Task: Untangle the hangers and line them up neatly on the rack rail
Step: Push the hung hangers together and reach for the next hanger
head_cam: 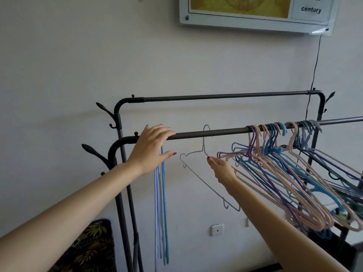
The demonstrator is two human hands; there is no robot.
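The near rack rail (220, 131) runs left to right. My left hand (151, 148) hovers at its left end with fingers spread, holding nothing. Beneath it, a few blue and lilac hangers (162, 203) hang edge-on. A thin grey wire hanger (204, 150) hangs alone mid-rail. My right hand (221, 169) is just right of its neck, thumb tip at the wire and the other fingers loosely bent; no grip is visible. A tangled bunch of pink, purple and blue hangers (284, 173) crowds the rail's right part.
A second, higher rail (225, 96) stands behind, close to the wall. Coat hooks (94, 152) stick out at the rack's left post. A framed board (255, 12) and a black cable (315, 65) hang on the wall. A leaf-patterned cushion (88, 248) sits low left.
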